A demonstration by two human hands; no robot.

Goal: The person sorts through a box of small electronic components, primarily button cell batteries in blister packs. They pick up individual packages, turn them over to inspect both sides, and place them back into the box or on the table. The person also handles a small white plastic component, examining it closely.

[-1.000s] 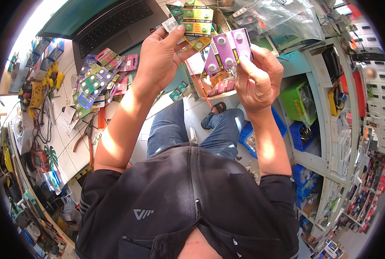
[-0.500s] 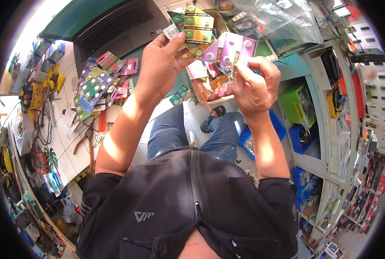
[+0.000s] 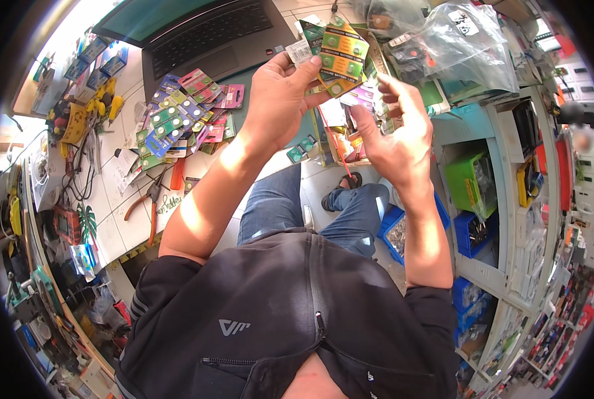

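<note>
My left hand (image 3: 277, 100) pinches a small fan of button cell cards (image 3: 343, 54), yellow, orange and dark green, with a white label at one side. To its right, my right hand (image 3: 403, 143) is open, thumb and fingers apart, with nothing seen between them. Behind those fingers a purple button cell card (image 3: 362, 98) lies partly hidden over a box of mixed packets. On the table left of my left arm is a heap of colourful button cell cards (image 3: 170, 123). A small dark green card (image 3: 301, 148) lies near the table edge.
An open laptop (image 3: 207, 43) stands behind the heap. Orange-handled pliers (image 3: 153, 193) lie at the table's near left. A clear plastic bag (image 3: 473, 50) lies at the back right. Shelves on the right hold a green bin (image 3: 466, 176); a blue tray (image 3: 395, 233) sits below my right forearm.
My right hand has let go of the purple card, which now lies lower, over the box, and its fingers have spread. My left hand still holds its cards. The whole view has shifted slightly.
</note>
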